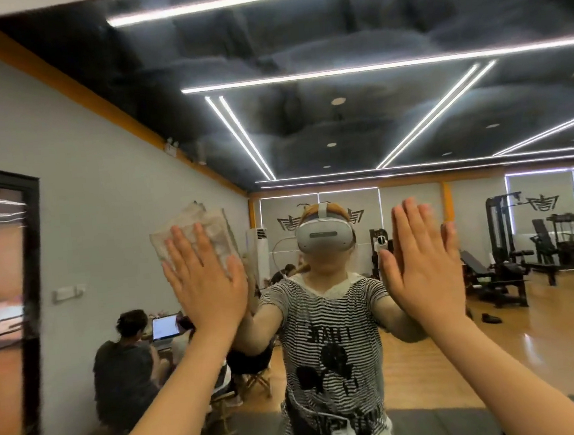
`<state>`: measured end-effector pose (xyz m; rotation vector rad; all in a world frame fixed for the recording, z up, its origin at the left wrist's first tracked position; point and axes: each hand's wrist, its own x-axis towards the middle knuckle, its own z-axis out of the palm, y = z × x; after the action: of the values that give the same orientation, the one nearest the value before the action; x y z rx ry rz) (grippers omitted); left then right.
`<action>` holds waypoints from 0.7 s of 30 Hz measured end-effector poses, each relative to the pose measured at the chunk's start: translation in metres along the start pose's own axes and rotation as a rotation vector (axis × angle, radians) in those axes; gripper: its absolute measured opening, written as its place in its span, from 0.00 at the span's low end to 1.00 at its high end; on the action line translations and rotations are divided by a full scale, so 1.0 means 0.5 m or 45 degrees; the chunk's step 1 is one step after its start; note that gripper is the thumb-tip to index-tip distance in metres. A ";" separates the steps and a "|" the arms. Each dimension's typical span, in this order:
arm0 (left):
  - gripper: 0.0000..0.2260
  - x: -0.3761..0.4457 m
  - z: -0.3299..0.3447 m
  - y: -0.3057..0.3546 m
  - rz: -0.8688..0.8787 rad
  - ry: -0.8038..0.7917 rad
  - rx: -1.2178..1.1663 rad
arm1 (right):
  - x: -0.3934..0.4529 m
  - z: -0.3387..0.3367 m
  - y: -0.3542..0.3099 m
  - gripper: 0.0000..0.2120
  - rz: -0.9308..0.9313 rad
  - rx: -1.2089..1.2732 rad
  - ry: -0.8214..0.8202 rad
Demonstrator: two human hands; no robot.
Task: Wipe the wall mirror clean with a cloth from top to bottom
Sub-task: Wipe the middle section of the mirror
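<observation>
Cloth (196,236) pale, crumpled, flat on mirror (306,130)

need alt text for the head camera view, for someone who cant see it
A person's left hand presses a pale cloth flat against a wall mirror, while the right hand rests open-palmed on the glass. The mirror reflects the person and a gym behind.

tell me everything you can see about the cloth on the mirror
The cloth is a pale beige, thin fabric that looks folded into a rough rectangle, with layered edges showing at its top. It lies flat against the mirror, tilted slightly, at about head height on the left side. The left hand presses on it with open, spread fingers, covering its lower part, so only the upper portion and corners show. The right hand lies flat on the glass apart from it. Whether it is damp cannot be told.
</observation>
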<state>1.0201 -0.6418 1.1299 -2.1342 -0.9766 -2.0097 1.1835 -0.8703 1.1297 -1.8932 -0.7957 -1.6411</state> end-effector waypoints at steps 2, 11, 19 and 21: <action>0.32 -0.022 0.008 0.063 -0.212 -0.004 -0.072 | 0.000 0.002 0.002 0.30 -0.005 0.010 0.026; 0.33 -0.106 0.047 0.206 0.550 -0.062 0.060 | -0.001 0.001 0.010 0.30 -0.039 0.055 0.020; 0.32 0.020 -0.009 0.007 0.224 -0.094 0.124 | -0.002 0.006 0.013 0.28 -0.020 0.083 -0.002; 0.32 0.015 -0.010 0.016 0.101 -0.048 0.072 | -0.003 0.006 0.012 0.29 -0.013 0.089 -0.008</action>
<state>1.0191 -0.6472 1.1404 -2.1533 -0.9268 -1.8895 1.1899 -0.8724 1.1277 -1.8503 -0.8553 -1.5932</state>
